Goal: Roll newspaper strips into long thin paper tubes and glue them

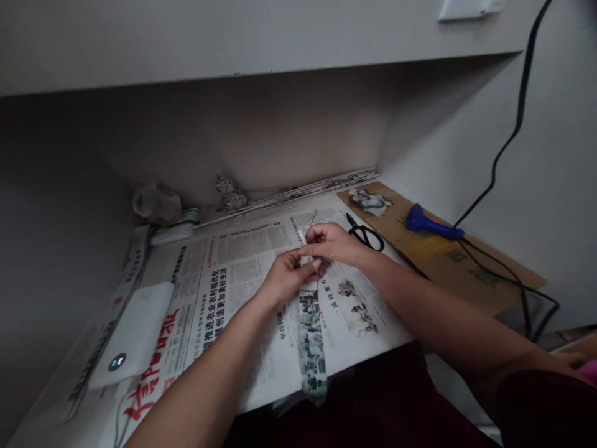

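Observation:
A long, narrow newspaper strip [312, 339] with printed pictures runs from my fingers toward me and hangs over the near edge of the worktop. My left hand [289, 277] is closed, pinching the strip's far end between thumb and fingers. Just beyond and touching it, my right hand [333, 242] is also closed on that end. A pale tip [302, 236] pokes out past my fingers; how the paper is folded or rolled inside them is hidden. Black-handled scissors [368, 236] lie right beside my right hand.
Newspaper sheets [247, 242] cover the worktop. A white power bank [135, 333] lies left. On cardboard [485, 274] at right are a blue glue gun [433, 223] with a black cord and crumpled paper [370, 202]. Thin paper sticks [317, 190] line the back, under an overhanging ledge [261, 43].

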Tool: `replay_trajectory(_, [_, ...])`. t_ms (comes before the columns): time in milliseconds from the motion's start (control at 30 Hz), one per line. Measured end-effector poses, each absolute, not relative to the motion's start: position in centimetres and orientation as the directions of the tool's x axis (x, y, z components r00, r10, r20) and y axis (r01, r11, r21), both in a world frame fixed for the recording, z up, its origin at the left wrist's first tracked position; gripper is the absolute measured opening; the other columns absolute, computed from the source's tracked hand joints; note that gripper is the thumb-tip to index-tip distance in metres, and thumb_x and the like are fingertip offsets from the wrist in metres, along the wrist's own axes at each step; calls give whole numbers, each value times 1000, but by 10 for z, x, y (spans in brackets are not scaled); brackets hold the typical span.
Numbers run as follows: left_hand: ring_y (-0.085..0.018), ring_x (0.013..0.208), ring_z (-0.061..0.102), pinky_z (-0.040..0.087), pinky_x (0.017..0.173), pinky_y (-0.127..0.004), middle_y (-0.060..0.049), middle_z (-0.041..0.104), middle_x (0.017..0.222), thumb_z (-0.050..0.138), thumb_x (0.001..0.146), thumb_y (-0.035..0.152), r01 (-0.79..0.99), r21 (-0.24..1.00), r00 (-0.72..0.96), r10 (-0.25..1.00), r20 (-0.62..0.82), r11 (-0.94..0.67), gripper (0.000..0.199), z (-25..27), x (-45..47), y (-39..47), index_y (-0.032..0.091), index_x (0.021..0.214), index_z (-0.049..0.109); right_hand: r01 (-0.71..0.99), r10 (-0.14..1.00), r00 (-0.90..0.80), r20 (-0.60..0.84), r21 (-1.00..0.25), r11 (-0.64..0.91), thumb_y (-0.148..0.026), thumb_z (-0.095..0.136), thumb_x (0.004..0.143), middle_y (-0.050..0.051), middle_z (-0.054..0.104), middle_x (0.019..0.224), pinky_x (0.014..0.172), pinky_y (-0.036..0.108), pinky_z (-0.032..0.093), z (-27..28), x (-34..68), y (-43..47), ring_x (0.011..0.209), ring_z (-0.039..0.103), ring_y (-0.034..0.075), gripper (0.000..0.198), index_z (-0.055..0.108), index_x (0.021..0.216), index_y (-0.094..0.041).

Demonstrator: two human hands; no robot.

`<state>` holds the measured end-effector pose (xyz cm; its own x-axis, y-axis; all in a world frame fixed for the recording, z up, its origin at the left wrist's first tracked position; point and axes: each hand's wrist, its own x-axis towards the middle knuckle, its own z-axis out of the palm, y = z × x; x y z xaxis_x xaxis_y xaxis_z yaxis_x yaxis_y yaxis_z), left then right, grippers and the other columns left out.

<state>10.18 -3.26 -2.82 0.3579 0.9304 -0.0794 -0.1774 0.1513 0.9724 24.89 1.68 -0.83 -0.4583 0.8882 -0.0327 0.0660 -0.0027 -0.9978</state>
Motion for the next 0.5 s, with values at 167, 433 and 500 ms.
replay_trajectory(167, [-14, 68, 64, 53, 62, -23, -9, 69, 77, 71, 70, 41, -153, 972, 262, 956, -131, 176, 35, -28, 98, -29, 9, 85, 68, 62, 898, -438, 37, -996, 71, -40, 74, 64, -2, 59, 58, 43, 21, 38, -9, 253, 22, 46, 51, 9, 30, 59, 72, -15])
replay_trajectory(433, [-13, 54, 62, 50, 49, -20, -6, 66, 69, 70, 70, 41, -148, 963, 148, 968, -203, 225, 37, -23, 99, -28, 10, 89, 66, 263, 932, -357, 64, -950, 167, -40, 63, 76, 1, 61, 65, 48, 21, 36, -7, 274, 46, 50, 47, 8, 32, 69, 91, -14])
replay_trajectory(500, [-12, 55, 63, 50, 49, -19, -6, 65, 68, 70, 69, 42, -142, 963, 151, 966, -208, 230, 39, -24, 99, -28, 9, 89, 66, 450, 968, -202, 152, -863, 229, -40, 54, 83, 5, 66, 76, 56, 23, 41, -3, 290, 61, 60, 54, 12, 33, 70, 93, -14])
